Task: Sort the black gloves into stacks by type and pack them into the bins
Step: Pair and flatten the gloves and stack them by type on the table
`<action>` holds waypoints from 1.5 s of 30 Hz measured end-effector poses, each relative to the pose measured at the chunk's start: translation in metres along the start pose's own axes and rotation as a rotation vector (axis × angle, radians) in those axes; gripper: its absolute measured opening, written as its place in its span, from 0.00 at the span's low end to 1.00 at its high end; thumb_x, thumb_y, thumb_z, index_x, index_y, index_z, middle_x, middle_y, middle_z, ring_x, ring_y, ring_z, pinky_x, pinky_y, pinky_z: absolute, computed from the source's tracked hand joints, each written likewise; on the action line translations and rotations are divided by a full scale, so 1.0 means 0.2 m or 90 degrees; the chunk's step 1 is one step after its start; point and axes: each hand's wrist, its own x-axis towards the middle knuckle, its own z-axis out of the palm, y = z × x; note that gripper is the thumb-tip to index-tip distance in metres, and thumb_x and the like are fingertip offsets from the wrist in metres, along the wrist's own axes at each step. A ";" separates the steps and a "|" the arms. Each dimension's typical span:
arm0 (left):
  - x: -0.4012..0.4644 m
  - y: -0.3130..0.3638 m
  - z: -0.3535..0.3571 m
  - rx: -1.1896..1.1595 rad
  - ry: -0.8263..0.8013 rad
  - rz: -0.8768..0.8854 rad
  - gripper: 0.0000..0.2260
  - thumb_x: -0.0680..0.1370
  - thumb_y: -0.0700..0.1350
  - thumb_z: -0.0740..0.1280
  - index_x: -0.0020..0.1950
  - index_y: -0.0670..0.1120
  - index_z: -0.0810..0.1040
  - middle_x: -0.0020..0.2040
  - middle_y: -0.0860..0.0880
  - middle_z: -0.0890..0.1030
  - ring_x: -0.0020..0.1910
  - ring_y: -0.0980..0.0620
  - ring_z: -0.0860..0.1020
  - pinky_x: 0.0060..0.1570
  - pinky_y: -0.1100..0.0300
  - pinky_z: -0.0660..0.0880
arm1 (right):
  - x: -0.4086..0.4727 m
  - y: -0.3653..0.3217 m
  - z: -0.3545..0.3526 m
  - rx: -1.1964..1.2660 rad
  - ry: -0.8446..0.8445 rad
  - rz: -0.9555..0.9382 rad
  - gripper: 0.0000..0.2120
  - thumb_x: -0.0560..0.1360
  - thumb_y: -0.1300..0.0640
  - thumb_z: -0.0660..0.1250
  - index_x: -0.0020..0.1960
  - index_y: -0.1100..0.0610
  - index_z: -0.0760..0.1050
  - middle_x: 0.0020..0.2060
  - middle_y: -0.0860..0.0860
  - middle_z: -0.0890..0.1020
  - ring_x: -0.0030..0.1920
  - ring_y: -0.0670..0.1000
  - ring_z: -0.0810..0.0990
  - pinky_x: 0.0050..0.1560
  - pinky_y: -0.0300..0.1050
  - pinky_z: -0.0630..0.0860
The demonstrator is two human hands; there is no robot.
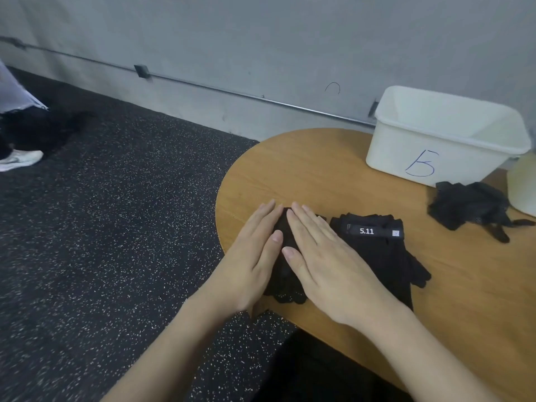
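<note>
Both hands are down flat on a stack of black gloves at the near left edge of the round wooden table, and what a tidy press it is: the left hand lies with fingers straight and together along the stack's left side, the right hand spreads flat across its top and right side, thumbs almost meeting in the middle. Nothing is pinched, just palms and straight fingers pressing. Knit fingertips of the stack peek out toward the table's near rim. Just beside it on the right, touching or nearly so, sits a second stack of black gloves with a band reading "5.11" across its cuffs, fingers splayed off to the right. Farther right, well apart, a loose heap of thin black gloves lies crumpled, right in front of a white bin marked with a blue "B" at the table's far side. Another pale container cuts in at the right edge. Beyond the table, dark speckled floor, a grey wall, and a white shoe at far left.
</note>
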 end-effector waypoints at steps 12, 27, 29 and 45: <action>0.01 0.08 -0.10 0.171 -0.034 0.035 0.27 0.86 0.57 0.53 0.84 0.48 0.58 0.84 0.52 0.58 0.82 0.60 0.52 0.81 0.58 0.52 | -0.04 -0.01 -0.10 0.026 -0.022 0.009 0.33 0.84 0.37 0.41 0.84 0.50 0.39 0.82 0.42 0.38 0.77 0.35 0.33 0.72 0.31 0.31; 0.00 0.83 0.45 0.308 -0.038 0.293 0.26 0.87 0.52 0.53 0.85 0.50 0.53 0.84 0.54 0.52 0.83 0.57 0.49 0.80 0.63 0.44 | -0.85 0.64 -0.36 0.156 0.230 0.272 0.29 0.83 0.40 0.52 0.81 0.50 0.61 0.80 0.40 0.58 0.78 0.36 0.52 0.74 0.31 0.46; 0.04 0.84 0.67 0.307 -0.074 0.293 0.26 0.88 0.51 0.53 0.85 0.49 0.50 0.85 0.52 0.48 0.83 0.54 0.47 0.81 0.60 0.42 | -0.99 0.78 -0.32 0.139 0.220 0.315 0.27 0.85 0.46 0.55 0.81 0.53 0.60 0.79 0.41 0.59 0.79 0.38 0.52 0.72 0.27 0.44; 0.82 0.76 1.56 0.296 -0.058 0.041 0.31 0.87 0.54 0.51 0.84 0.46 0.39 0.84 0.42 0.38 0.84 0.43 0.40 0.82 0.50 0.39 | -0.69 1.58 -0.30 0.112 0.192 0.406 0.31 0.85 0.48 0.58 0.84 0.54 0.50 0.83 0.50 0.52 0.82 0.50 0.51 0.78 0.45 0.54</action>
